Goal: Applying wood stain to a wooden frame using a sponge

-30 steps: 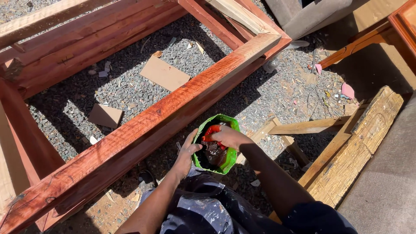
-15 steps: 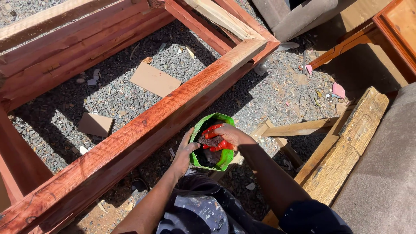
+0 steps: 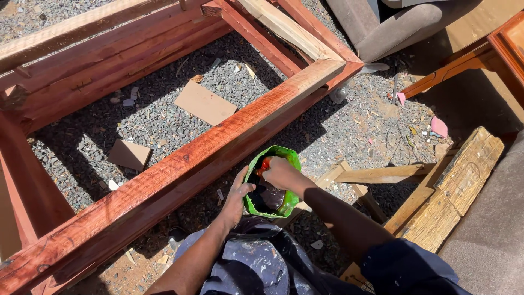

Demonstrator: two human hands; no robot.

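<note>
A green plastic container (image 3: 287, 201) with a dark inside sits low in the middle, just in front of a long reddish wooden beam (image 3: 180, 169). My left hand (image 3: 237, 196) grips the container's left rim. My right hand (image 3: 278, 170) reaches into its top and is closed around a red-handled tool (image 3: 265, 164), most of which is hidden inside the container. Below the hands lies dark, paint-spattered cloth (image 3: 256, 262) over my lap.
The beam belongs to a red wooden frame (image 3: 82, 71) lying over grey gravel (image 3: 360, 131). Flat cardboard scraps (image 3: 204, 102) lie inside the frame. Pale weathered planks (image 3: 453, 191) lie to the right, grey cushions (image 3: 382, 27) at the top right.
The view has drifted slightly. My right hand has pushed a little deeper into the green container, while my left hand stays on its rim.
</note>
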